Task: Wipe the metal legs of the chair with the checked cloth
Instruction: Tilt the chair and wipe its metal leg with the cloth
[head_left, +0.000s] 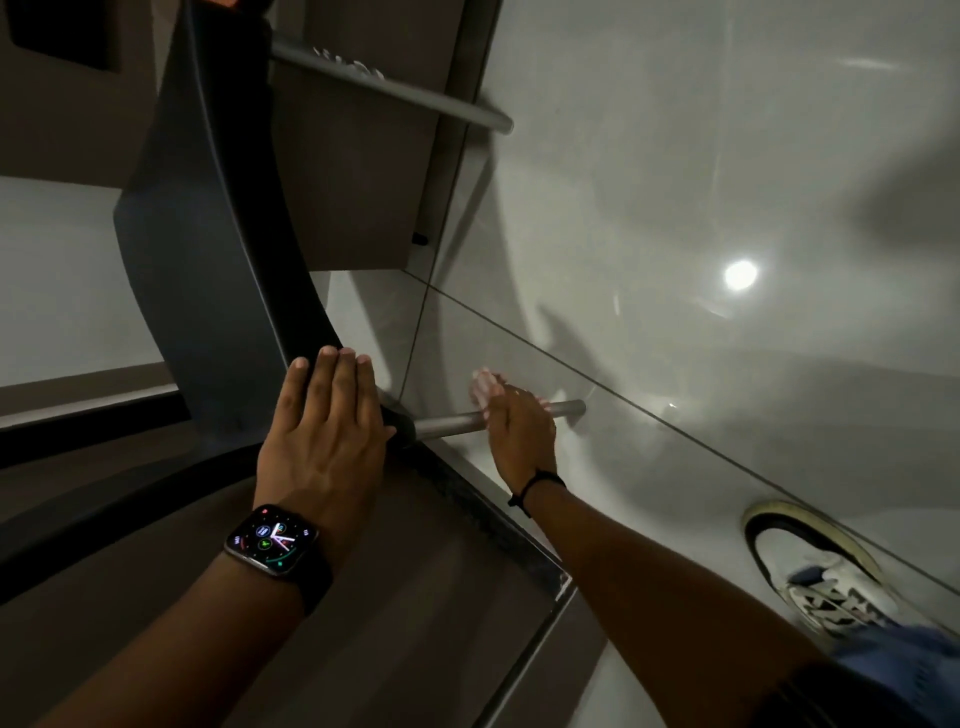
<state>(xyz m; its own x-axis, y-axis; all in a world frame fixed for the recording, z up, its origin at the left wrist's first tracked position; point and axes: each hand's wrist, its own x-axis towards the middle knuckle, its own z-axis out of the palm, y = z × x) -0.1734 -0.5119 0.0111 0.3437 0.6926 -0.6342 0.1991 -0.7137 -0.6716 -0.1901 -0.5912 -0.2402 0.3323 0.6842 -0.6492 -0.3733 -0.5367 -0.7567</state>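
Matte black plastic: the curved seat shell of the tipped chair is smooth and sweeps from the top of the view down to our left hand.
Legs: two round brushed grey metal tubes – the near metal leg runs level above the tile from a black socket at the shell's lower edge; the far metal leg juts out higher up, well apart from it.
Floor: glossy pale grey floor tiles with thin dark grout lines and a bright round reflected lamp spot.
Edge below us: a brown flat surface with a speckled dark strip along its rim and a chipped metal corner.
Writing: none we can read – the square black smartwatch on our left wrist shows coloured dials and hands only.
Left hand: flat and fully spread, fingers together, palm pressed on the shell's lower edge just beside the socket; it clasps nothing.
Right hand: laid over the near leg toward its free end, fingers curled loosely round the tube; a thin black cord bracelet circles the wrist.
Checked cloth: we cannot make it out; the blur at the right fingertips hides whatever sits under them.
Lower right: a white lace-up sneaker on the tile.
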